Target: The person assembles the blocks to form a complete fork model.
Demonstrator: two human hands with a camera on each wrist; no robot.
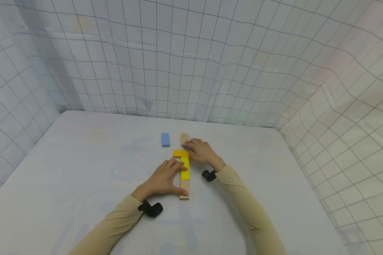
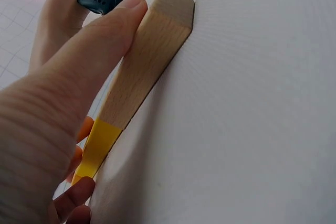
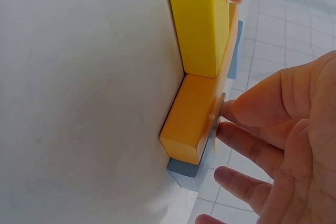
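Note:
My left hand [image 1: 164,178] spans a row of flat blocks, thumb resting on the near wooden block [image 2: 149,51] and fingertips on the yellow block [image 1: 185,173]. These two lie end to end. An orange block [image 3: 189,114] lies crosswise at the yellow one's far end. Just beyond it, my right hand [image 1: 203,152] pinches another wooden block [image 1: 184,136] by its near end; in the right wrist view only a blurred sliver of that block shows at the fingertips. A grey-blue block [image 3: 184,168] shows behind the orange block, hidden by my hand in the head view.
A blue block [image 1: 165,140] lies left of the far wooden block. All the pieces are on a white-covered table [image 1: 92,170], with checked curtains [image 1: 178,63] around its back and sides. Each wrist wears a small black camera [image 1: 151,209].

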